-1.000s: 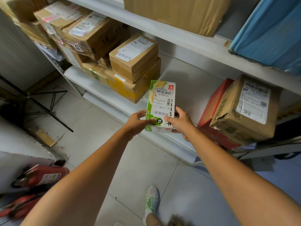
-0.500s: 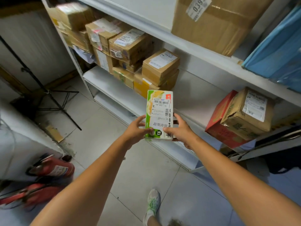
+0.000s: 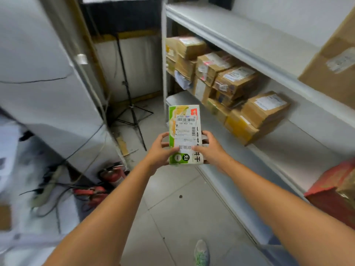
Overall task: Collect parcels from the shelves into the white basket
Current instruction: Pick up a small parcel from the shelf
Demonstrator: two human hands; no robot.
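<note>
Holding a green and white parcel (image 3: 184, 134) upright in front of you, you have it off the shelves (image 3: 288, 150) and gripped in both hands; your left hand (image 3: 160, 150) takes its left edge and your right hand (image 3: 210, 148) its right edge; each thumb presses the printed front just under the shipping label, while the other fingers (image 3: 206, 133) curl round the back, drawn in narrow and tight on the carton; the parcel stands between your two sets of fingers, its top rising above them.

Progress, as a judgement: one parcel is picked but not yet dropped off; the white basket is out of view, so what it already holds cannot be told; carrying this one to it looks like the step in hand.

Beyond and to the right of your right fingers, a stack of brown parcels (image 3: 230, 83) sits on the shelf; lower right of them, a red box (image 3: 330, 191); these probably await collection.

Beyond your left fingers stands a tripod stand (image 3: 132, 108); below and left of them, red fire extinguishers (image 3: 113, 174) lie on the floor.
</note>
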